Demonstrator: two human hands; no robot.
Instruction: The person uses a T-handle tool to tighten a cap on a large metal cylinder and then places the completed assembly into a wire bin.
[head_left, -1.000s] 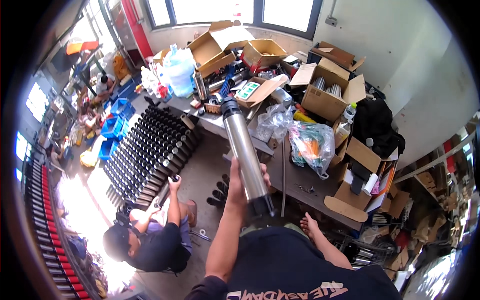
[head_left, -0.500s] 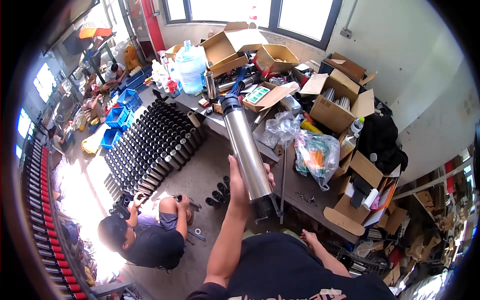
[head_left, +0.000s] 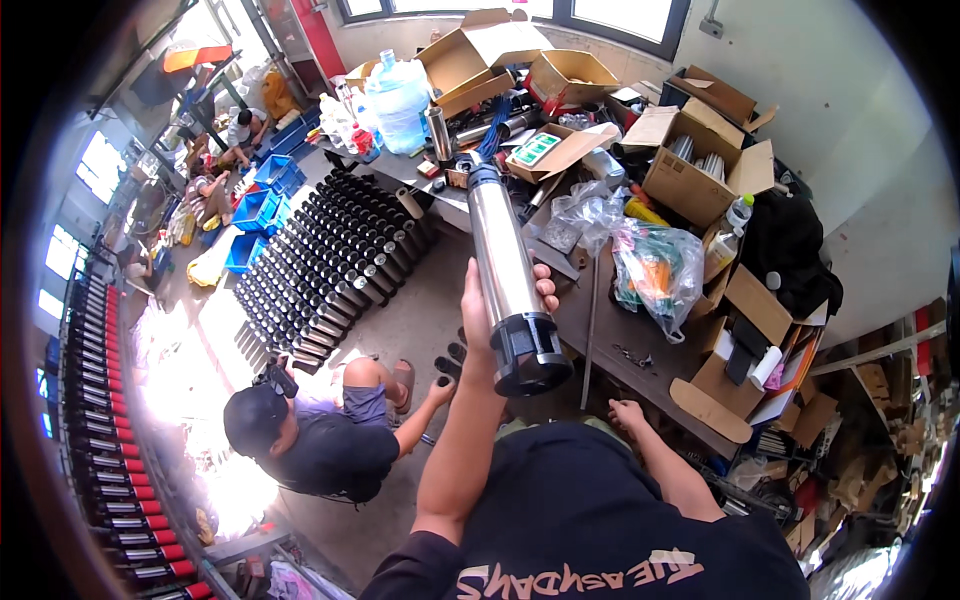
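My left hand is wrapped round a shiny steel cylinder with black end caps. The cylinder is tilted: its narrower black end points away toward the workbench, and its wide slotted black cap faces me. My right hand is low by the bench's near edge, fingers curled; whether anything is in them is hidden. On the floor left of my left forearm stand several dark tubes, and a co-worker's hand reaches to them.
A co-worker in a dark cap crouches at my left. Beyond, rows of black-topped cylinders stand close together. Cardboard boxes, plastic bags and a large water bottle crowd the bench. Red-ended cylinders line a rack far left.
My left hand has turned the cylinder so its near cap faces me more. The co-worker's arm has moved over to the floor tubes. The view has shifted slightly.
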